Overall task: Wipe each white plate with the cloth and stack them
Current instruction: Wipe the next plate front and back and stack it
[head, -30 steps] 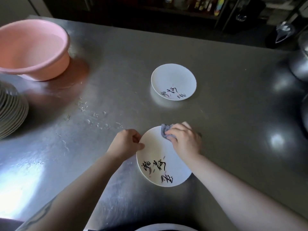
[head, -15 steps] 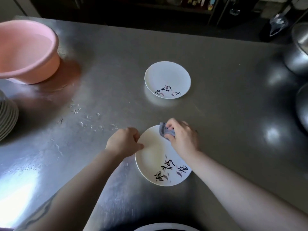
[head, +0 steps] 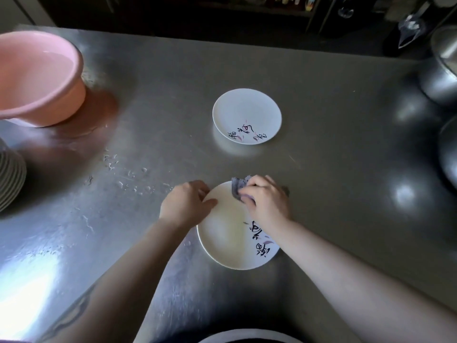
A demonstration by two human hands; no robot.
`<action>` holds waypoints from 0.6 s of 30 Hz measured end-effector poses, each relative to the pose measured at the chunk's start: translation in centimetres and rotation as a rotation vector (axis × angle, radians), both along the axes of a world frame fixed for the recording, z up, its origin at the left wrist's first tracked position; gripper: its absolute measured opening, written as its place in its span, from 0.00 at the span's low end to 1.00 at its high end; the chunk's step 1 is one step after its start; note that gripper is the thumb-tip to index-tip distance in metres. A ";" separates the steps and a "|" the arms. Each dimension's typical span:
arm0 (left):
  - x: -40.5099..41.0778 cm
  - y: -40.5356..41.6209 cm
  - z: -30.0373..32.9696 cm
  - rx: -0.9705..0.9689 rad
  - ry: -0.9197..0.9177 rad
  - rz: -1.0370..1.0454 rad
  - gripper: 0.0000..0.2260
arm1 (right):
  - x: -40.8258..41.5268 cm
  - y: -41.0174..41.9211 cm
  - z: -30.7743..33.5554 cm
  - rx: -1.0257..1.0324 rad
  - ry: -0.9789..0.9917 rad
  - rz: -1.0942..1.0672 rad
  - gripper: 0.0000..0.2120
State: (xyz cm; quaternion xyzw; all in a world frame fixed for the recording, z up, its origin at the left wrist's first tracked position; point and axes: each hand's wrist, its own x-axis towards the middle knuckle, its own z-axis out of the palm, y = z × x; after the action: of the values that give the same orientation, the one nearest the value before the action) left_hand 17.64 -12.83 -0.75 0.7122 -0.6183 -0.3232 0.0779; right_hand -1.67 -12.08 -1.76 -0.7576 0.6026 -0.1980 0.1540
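Stainless steel forms the table (head: 321,169), which carries every item in the head view.

Near plate (head: 230,233): white, shallow, with black brush characters and pink marks along its right rim. It lies at the near centre of the table, in front of the person. Its bowl holds only the cloth; no food or liquid shows.

Left hand (head: 184,206): fingers are curled over the near plate's upper-left rim, thumb lying on the inner face, so the rim is pinched.

Right hand (head: 265,203): fingers are closed round a grey-blue cloth (head: 238,188) and press it onto the plate's far rim. Part of the cloth protrudes past the fingertips, and a little shows beyond the knuckles on the right.

Far plate (head: 246,112): same pattern, print toward the person. It sits alone farther back on the table, well apart from the near plate, with nothing in it.

Pink basin (head: 44,95): at the far left, holding a shallow level of clear water.

Plate stack (head: 11,174): at the left edge, below the basin, cut off by the frame; only ribbed rims show.

Water droplets (head: 128,174): scattered on the steel between the basin and the left hand.

Metal pots (head: 442,78): at the right edge, contents hidden.

Another white rim (head: 247,336): partly visible at the bottom edge.
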 end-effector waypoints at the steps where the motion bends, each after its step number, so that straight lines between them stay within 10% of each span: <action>1: -0.8 -0.6 0.2 -0.048 -0.004 -0.003 0.04 | 0.5 -0.1 0.0 -0.001 -0.011 0.043 0.09; 10: 0.9 0.2 0.0 0.394 0.116 -0.009 0.07 | -1.6 -0.2 0.7 0.046 0.080 -0.029 0.10; 18: -1.3 -1.8 0.2 0.043 0.011 0.028 0.09 | 0.2 -0.7 0.7 0.095 0.056 0.046 0.09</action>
State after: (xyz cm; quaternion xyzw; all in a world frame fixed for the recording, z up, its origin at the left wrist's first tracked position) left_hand 16.39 -14.65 -0.59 0.7206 -0.6006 -0.3391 0.0703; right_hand -1.49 -12.78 -1.04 -0.7684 0.5977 -0.1443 0.1775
